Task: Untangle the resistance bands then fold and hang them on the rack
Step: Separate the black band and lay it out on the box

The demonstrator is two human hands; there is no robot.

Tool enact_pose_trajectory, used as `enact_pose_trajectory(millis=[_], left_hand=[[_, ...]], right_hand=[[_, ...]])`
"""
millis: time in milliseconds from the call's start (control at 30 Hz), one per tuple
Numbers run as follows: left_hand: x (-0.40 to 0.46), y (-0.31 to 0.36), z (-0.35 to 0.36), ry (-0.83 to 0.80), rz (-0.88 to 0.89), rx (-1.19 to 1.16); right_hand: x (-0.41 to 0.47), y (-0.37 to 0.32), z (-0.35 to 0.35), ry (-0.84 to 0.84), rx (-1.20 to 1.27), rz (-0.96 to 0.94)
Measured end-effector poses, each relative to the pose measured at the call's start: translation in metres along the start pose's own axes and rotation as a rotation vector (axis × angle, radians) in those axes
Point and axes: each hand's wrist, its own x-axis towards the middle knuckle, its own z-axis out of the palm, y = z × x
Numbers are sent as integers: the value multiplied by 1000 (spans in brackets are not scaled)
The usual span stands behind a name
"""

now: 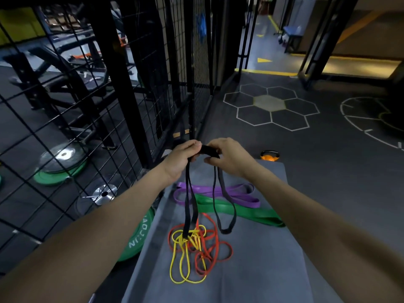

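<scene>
Hands are raised side by side above a grey mat [262, 270], and a black resistance band [189, 206] is held between them. The left hand [182, 159] is curled round the band's upper end, thumb laid over it, and two strands are let down from under that fist to the mat, where their lower end is caught in a heap of yellow band [182, 267] and orange-red band [211, 250] loops. The right hand [228, 157] is closed on the same band just beside the left, a short flat stretch being pinched between the two, and a second black loop is hung from beneath it, its bottom seen just right of the tangled heap. A purple band [218, 192] and a green band [240, 209] are laid flat farther up the mat, behind the hanging strands. A black wire-grid rack [105, 88] is stood to the left, beyond the hands. An orange kettlebell [270, 155] is seen past the mat's far edge, and green weight plates [135, 239] lie left of the mat.
</scene>
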Motion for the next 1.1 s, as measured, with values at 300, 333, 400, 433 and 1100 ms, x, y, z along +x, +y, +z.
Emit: enact_pose_trajectory(millis=[300,333,400,433,1100], left_hand=[[4,-18,-1,-138,-41,-41],[4,-22,-3,-126,-57,-49],[4,-32,-5,-113,-89,-55],[3,-39,-6,-122,-104,-38],[-5,-312,38,46,-375,613]], right_hand=[[-5,9,-1,97,-29,23],[-6,9,-2,105,-14,28],[-10,14,-1,113,14,48],[-12,17,2,116,32,63],[-128,206,188,82,-11,751]])
